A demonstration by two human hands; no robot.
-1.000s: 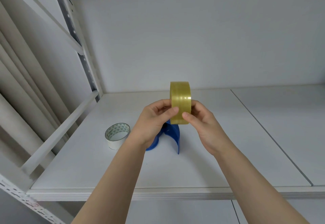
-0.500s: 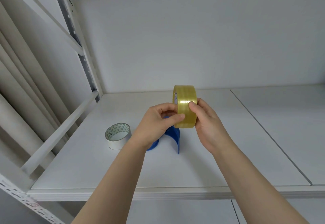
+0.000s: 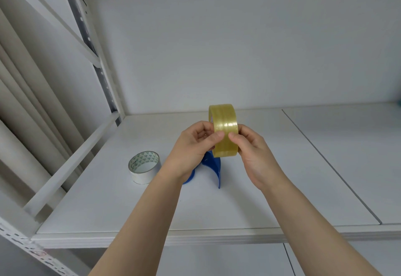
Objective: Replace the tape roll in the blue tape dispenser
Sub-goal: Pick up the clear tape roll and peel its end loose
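Note:
A yellowish clear tape roll (image 3: 224, 121) stands on edge in the air above the shelf, held between both hands. My left hand (image 3: 193, 145) grips its left side with the thumb tip on the outer band. My right hand (image 3: 253, 152) grips the right side, thumb tip also on the band. The blue tape dispenser (image 3: 213, 164) rests on the white shelf (image 3: 271, 189) right below the roll, partly hidden behind my left hand. A white tape roll (image 3: 144, 167) with a patterned core lies flat to the dispenser's left.
The shelf's back wall rises close behind the hands. A slanted white brace (image 3: 71, 165) and a perforated upright (image 3: 95, 59) bound the left side. A seam (image 3: 329, 163) runs across the shelf on the right. The shelf's front edge (image 3: 195, 236) crosses under my forearms.
The yellow roll has been turned in my fingers and shifted slightly left. My right thumb slid down the band to sit beside the left thumb. The dispenser and white roll have not moved.

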